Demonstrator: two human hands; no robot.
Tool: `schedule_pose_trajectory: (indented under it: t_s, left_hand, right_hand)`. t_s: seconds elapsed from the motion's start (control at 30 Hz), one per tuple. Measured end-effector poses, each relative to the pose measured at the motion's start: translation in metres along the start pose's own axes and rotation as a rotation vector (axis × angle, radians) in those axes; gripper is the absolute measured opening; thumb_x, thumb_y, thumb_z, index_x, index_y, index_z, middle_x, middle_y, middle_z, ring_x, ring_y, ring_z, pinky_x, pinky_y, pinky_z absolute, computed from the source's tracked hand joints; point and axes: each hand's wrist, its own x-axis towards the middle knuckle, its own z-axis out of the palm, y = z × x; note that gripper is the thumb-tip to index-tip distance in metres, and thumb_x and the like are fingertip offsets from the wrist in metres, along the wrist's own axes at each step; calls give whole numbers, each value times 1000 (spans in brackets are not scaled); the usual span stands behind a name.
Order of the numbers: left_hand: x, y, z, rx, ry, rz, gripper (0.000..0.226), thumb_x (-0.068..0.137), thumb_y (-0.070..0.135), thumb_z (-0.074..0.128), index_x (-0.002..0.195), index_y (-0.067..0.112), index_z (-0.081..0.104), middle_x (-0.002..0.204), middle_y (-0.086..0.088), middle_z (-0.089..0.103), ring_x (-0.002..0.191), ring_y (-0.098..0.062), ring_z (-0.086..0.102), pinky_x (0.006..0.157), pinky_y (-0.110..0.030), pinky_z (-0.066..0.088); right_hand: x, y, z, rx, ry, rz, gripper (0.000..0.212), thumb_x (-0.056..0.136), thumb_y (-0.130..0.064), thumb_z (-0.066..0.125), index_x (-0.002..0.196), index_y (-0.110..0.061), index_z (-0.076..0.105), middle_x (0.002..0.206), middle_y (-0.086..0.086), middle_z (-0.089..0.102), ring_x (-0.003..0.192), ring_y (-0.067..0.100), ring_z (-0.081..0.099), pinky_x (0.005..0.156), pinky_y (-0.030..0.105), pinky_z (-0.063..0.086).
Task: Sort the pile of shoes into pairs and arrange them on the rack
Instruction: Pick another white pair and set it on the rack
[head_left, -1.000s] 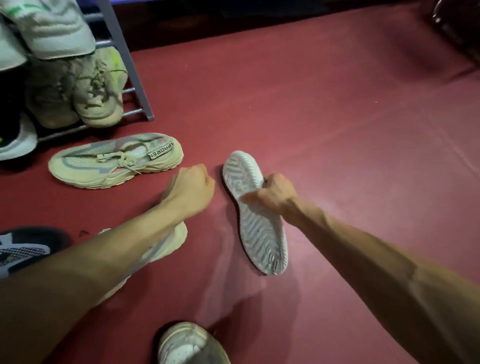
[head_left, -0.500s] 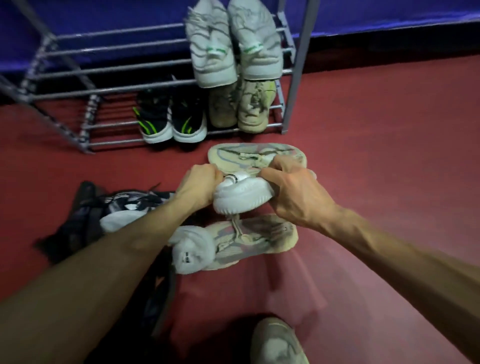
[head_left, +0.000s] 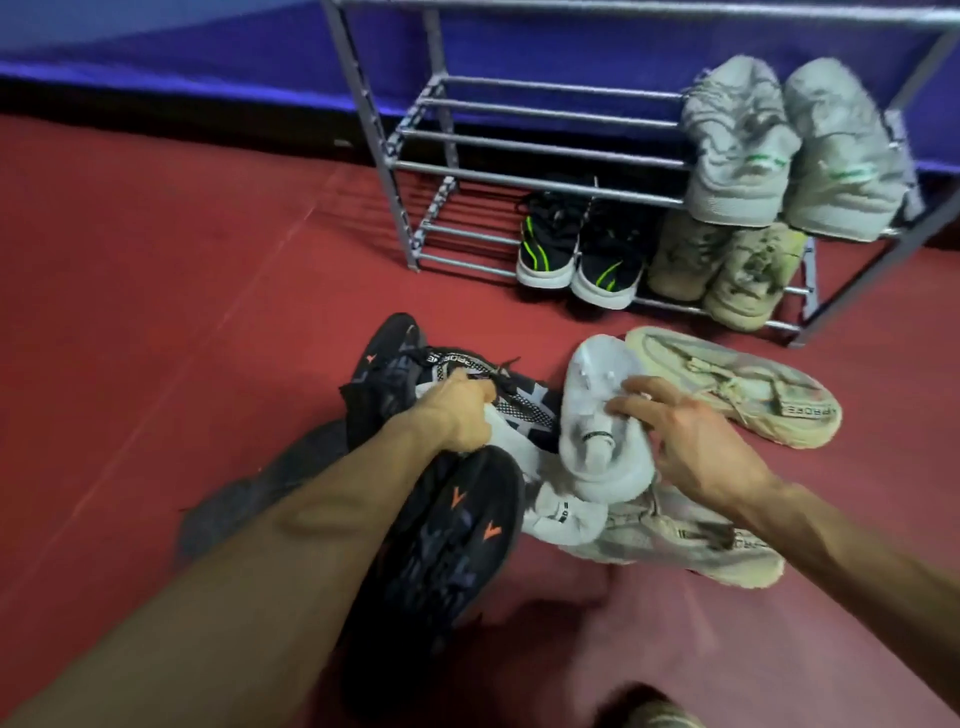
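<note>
The right hand (head_left: 696, 447) lies with fingers spread and fairly straight across the side of a plain white low-top sneaker (head_left: 602, 421), fingertips touching its upper; the thumb side is hidden, so whether it actually clasps the shoe cannot be told. That sneaker sits toe-away on the red floor (head_left: 182, 312), its heel near the wrist. The left hand (head_left: 457, 415) is clenched around the white fabric of a black-and-white patterned mesh sneaker (head_left: 514, 400), knuckles up, in the middle of the pile.

Just below the left wrist lies a black sneaker with orange arrow marks (head_left: 447, 551), partly under the forearm; another dark sneaker with an orange mark (head_left: 384, 369) lies beyond the fist. A second white sneaker (head_left: 561, 514) sits heel-up between the two arms. Under the right forearm rests a beige knit sneaker with a lettered strap (head_left: 680, 540), and its match, a second beige knit sneaker (head_left: 737, 384), lies on its side just beyond the right fingers.

Farther off stands the grey metal tube rack (head_left: 545, 140). Its bottom shelf holds a black pair with green stripes (head_left: 576, 249) beside a tan lace-up pair (head_left: 727, 270); the shelf above carries a pale grey pair with green tabs (head_left: 789, 145), toes hanging forward
</note>
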Motion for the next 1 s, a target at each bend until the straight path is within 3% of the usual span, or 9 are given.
schedule_pose_trajectory:
  t_s: [0.17, 0.3, 0.43, 0.53, 0.6, 0.73, 0.8, 0.9, 1.0]
  left_hand:
    - [5, 5, 12, 280, 159, 136, 42, 86, 12, 58, 126, 26, 54, 134, -2, 39, 121, -26, 38, 99, -41, 37]
    - [6, 11, 6, 498, 208, 205, 33, 83, 19, 62, 114, 28, 53, 121, 4, 57, 119, -23, 38, 97, -42, 27]
    - [5, 39, -2, 503, 344, 359, 37, 83, 14, 60, 116, 29, 57, 118, 4, 57, 120, -23, 39, 102, -44, 24]
    - [13, 90, -13, 280, 608, 641, 34, 80, 8, 58, 111, 20, 67, 120, -3, 60, 123, -28, 45, 102, -44, 19]
    - [10, 120, -20, 197, 637, 580, 38, 82, 8, 53, 119, 17, 58, 135, -5, 49, 132, -25, 37, 102, -42, 20]
    - [3, 128, -6, 0, 466, 153, 34, 90, 15, 49, 123, 7, 48, 128, -13, 52, 120, -30, 46, 94, -41, 38]
    - [4, 113, 6, -80, 247, -8, 38, 93, 30, 45, 118, 4, 56, 123, -17, 59, 114, -35, 54, 85, -39, 43]
    - [6, 95, 22, -143, -78, -90, 57, 91, 51, 40, 101, 0, 63, 98, -19, 68, 87, -35, 66, 74, -35, 51]
    - [3, 89, 26, -319, -208, -116, 49, 94, 48, 39, 73, 6, 55, 65, -9, 56, 49, -20, 52, 43, -22, 43]
  right_hand:
    - [-8, 8, -3, 414, -13, 316, 33, 87, -7, 50, 99, -18, 78, 128, -5, 64, 122, 20, 57, 108, 27, 36]
    - [-10, -4, 2, 569, 29, 538, 10, 77, -21, 69, 87, -18, 66, 84, -4, 73, 69, 15, 66, 72, 32, 56]
    - [-8, -4, -4, 675, 199, 733, 31, 75, -7, 65, 102, -15, 52, 68, 8, 66, 44, 19, 59, 33, 23, 42]
    - [-7, 2, -11, 518, 358, 750, 39, 76, -7, 59, 114, -11, 54, 81, 11, 69, 68, 28, 67, 60, 37, 57]
    - [-12, 10, -12, 478, 371, 769, 42, 77, -7, 57, 119, -9, 54, 95, 14, 69, 85, 30, 66, 79, 40, 56]
    - [-21, 27, -9, 417, 184, 790, 44, 80, -5, 57, 124, -3, 53, 110, 18, 66, 95, 32, 63, 81, 38, 54]
    - [-19, 33, -8, 352, 123, 790, 31, 81, -6, 57, 111, 1, 57, 97, 18, 67, 77, 30, 63, 69, 39, 57]
    - [-18, 40, -2, 204, 23, 822, 25, 84, -18, 59, 97, 3, 54, 75, 13, 63, 55, 21, 55, 46, 30, 46]
    - [-22, 50, 0, 135, -61, 751, 28, 89, -29, 54, 101, -5, 48, 82, 15, 63, 68, 31, 61, 56, 36, 49]
